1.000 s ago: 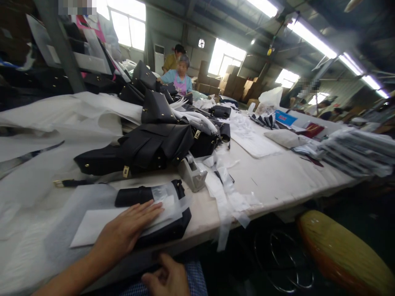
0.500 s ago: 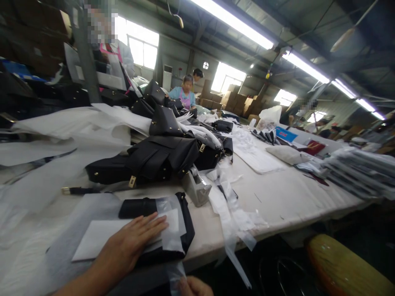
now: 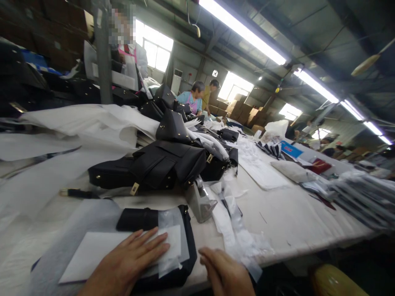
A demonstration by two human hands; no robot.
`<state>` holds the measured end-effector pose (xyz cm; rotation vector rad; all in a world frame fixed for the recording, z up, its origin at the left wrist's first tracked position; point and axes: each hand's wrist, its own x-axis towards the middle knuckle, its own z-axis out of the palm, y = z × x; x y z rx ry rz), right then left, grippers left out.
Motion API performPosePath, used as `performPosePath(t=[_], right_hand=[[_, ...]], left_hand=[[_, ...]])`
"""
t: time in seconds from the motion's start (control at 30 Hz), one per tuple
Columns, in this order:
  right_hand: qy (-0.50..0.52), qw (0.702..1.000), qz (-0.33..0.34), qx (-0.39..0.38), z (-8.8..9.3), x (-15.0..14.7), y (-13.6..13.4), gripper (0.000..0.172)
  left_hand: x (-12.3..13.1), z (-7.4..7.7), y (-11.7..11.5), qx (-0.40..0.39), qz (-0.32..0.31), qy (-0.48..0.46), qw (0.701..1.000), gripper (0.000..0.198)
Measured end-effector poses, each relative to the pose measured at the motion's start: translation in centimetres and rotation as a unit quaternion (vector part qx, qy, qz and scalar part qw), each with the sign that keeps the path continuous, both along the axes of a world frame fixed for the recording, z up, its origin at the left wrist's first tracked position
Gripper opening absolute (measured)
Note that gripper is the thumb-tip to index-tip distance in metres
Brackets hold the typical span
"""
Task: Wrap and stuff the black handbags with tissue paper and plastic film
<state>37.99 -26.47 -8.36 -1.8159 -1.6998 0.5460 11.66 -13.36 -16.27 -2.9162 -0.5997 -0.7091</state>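
My left hand [image 3: 132, 259] lies flat, fingers stretched, on a white card [image 3: 83, 250] and a strip of clear film [image 3: 169, 220]. Under these are a translucent wrapping sheet [image 3: 52, 263] and a black bag [image 3: 189, 242] lying on the table. A black strap or flap piece [image 3: 135, 219] rests just beyond my fingers. To the right of the bag, my right hand [image 3: 228, 273] is apart from it, fingers extended and nothing visible in them. A grey tape dispenser [image 3: 197, 205] stands behind the bag's right corner.
Several black bags [image 3: 166, 164] are heaped behind the work. White sheets [image 3: 77, 123] spread at the left. Film strips [image 3: 228, 234] hang toward the table edge at right. Wrapped grey stacks [image 3: 361, 193] lie far right. People [image 3: 194, 98] work across the table.
My right hand has risen from below the table edge to beside the bag and let go of the film strip. The film end now lies against the bag. My left hand stays pressed down.
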Motion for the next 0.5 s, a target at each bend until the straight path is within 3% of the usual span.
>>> performPosePath(t=[0.1,0.17,0.23,0.33,0.5], right_hand=[[-0.064,0.986,0.132,0.082,1.9,-1.3,7.8,0.031],[-0.106,0.968,0.223,0.049,2.1,-2.7,12.3,0.034],[-0.174,0.943,0.283,-0.030,1.8,-3.7,15.5,0.041],[-0.244,0.908,0.320,-0.115,1.2,-3.7,17.5,0.041],[-0.262,0.894,0.329,-0.154,1.8,-1.7,17.9,0.025]], left_hand=[[0.1,-0.1,0.0,0.037,0.008,0.002,0.999,0.080],[0.2,-0.3,0.1,0.059,0.006,-0.003,0.998,0.078],[0.2,-0.4,0.4,0.071,0.003,-0.015,0.997,0.078],[0.2,-0.8,1.1,0.103,-0.025,-0.045,0.993,0.065],[0.5,-1.7,2.0,0.173,-0.047,-0.065,0.982,0.048]])
